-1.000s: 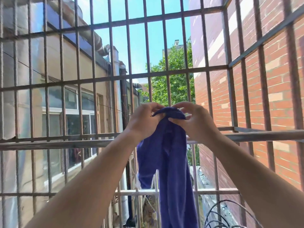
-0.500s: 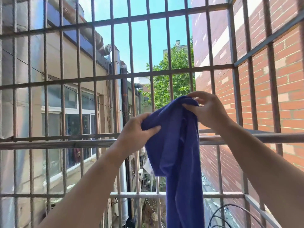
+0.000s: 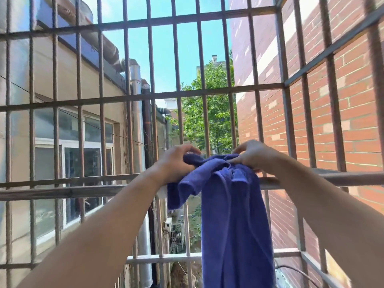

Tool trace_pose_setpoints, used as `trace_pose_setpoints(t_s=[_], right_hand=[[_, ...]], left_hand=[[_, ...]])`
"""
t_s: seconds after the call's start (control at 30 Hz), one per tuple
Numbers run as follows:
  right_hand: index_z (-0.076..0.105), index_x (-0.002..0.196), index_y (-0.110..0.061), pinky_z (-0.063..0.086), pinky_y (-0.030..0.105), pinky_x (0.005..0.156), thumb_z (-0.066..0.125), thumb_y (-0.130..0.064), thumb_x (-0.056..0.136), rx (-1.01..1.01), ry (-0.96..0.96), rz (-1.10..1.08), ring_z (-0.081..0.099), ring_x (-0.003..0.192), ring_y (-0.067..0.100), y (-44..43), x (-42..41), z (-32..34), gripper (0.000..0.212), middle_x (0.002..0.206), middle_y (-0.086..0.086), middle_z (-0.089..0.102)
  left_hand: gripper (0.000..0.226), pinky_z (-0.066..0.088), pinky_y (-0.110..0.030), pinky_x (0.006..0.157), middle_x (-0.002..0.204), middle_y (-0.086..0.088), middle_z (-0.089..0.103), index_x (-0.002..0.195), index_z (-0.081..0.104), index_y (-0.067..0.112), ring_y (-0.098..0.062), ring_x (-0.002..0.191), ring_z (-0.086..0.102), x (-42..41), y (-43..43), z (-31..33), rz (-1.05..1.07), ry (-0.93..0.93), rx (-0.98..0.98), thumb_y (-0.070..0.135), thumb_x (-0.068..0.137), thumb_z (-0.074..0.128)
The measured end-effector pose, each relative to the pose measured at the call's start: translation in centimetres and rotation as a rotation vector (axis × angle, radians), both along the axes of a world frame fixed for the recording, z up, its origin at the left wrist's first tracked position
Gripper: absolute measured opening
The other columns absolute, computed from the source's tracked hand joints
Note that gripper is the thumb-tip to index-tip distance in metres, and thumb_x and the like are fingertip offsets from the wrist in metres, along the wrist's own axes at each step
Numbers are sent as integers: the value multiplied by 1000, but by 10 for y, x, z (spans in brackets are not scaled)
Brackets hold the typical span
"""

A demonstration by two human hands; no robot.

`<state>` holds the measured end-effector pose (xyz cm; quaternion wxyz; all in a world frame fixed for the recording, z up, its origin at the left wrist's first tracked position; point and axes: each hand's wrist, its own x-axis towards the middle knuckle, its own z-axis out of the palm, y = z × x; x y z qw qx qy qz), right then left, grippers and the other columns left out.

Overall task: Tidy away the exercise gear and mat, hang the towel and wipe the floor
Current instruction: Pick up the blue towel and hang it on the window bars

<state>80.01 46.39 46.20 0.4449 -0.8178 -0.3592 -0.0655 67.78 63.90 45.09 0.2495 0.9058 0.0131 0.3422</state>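
A barred metal window cage [image 3: 83, 101] fills the frame, with a red brick wall [image 3: 353, 121] at the right and sky at the top. A thick horizontal rail [image 3: 62, 192] crosses the frame below the middle. A blue towel [image 3: 234, 215] is bunched on top of it at centre right. Its long end hangs to the bottom edge and a short flap droops on the left. The person's left hand [image 3: 176, 163] and right hand [image 3: 253, 154] meet over the bunched top, each with fingers [image 3: 187, 149] curled and pinching the cloth. The step in hand appears to be hanging the towel. The next move likely calls for drawing the gathered top apart along the rail so the towel lies flat, then letting go.
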Motion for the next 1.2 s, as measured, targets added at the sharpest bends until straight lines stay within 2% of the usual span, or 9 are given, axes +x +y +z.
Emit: trace_pose_setpoints(t_s=[0.1, 0.2, 0.33, 0.5, 0.63, 0.77, 0.9, 1.03, 1.2], right_hand=[[69, 93, -15, 42, 18, 50, 76, -24, 76, -81, 66, 30, 58, 66, 12, -8, -4, 0, 20, 75, 1, 64], [70, 93, -21, 48, 20, 54, 71, -34, 81, -52, -3, 69, 62, 76, 11, -22, -12, 1, 18, 86, -3, 67], [68, 93, -39, 51, 25, 79, 65, -54, 73, -31, -259, 222, 64, 93, 7, -39, -31, -9, 26, 98, -8, 69], [73, 96, -33, 46, 9, 62, 67, -43, 79, -108, -363, 284, 61, 74, -7, -30, -45, -21, 20, 78, -23, 67], [75, 81, -30, 42, 9, 58, 72, -38, 77, -46, -369, 273, 61, 70, -7, -32, -43, -20, 10, 74, -23, 68], [73, 74, -29, 43, 15, 60, 73, -35, 77, -13, -404, 232, 62, 71, 0, -29, -41, -21, 7, 73, -15, 69], [72, 78, -25, 43, 19, 59, 71, -31, 79, 32, -429, 172, 61, 72, 8, -26, -37, -19, 6, 77, -10, 68], [73, 82, -25, 43, 19, 58, 71, -32, 79, 89, -401, 141, 63, 76, 9, -29, -31, -19, 8, 79, -9, 68], [72, 79, -28, 40, 19, 56, 72, -34, 79, 127, -412, 114, 59, 70, 5, -32, -29, -14, 6, 74, -15, 63]], left_hand=[[33, 52, -19, 77, 87, 1, 72, 102, 63, 20, -10, 81, 67, 2, 4, -3, -97, 34, -75, 6, 74, 74], [29, 53, -19, 75, 82, 0, 74, 93, 66, 23, -8, 75, 66, 2, 7, -5, -133, 6, -132, 5, 72, 75], [27, 54, -26, 76, 81, -5, 74, 92, 68, 22, -10, 71, 64, 2, 7, -8, -124, -9, -149, 4, 72, 74], [29, 51, -12, 64, 86, -2, 71, 95, 66, 18, -4, 75, 67, -5, -2, -5, -145, 32, -160, 3, 72, 76], [18, 53, -25, 72, 93, 4, 68, 92, 67, 28, -14, 84, 64, -15, -5, -1, -93, -22, -117, 18, 78, 73], [10, 48, -21, 70, 93, 5, 67, 91, 67, 29, -10, 81, 62, -26, -19, 3, -102, -35, -65, 27, 81, 68], [20, 57, -30, 74, 93, 6, 68, 94, 68, 31, -12, 85, 66, -31, -30, -4, -135, 81, -14, 39, 76, 71], [18, 56, -22, 68, 92, 7, 67, 98, 68, 28, -8, 81, 65, -33, -32, -7, -118, 52, 65, 25, 81, 70], [27, 57, -34, 72, 92, 9, 67, 90, 69, 34, -10, 78, 64, -24, -30, 12, -10, -11, 208, 9, 83, 63]])
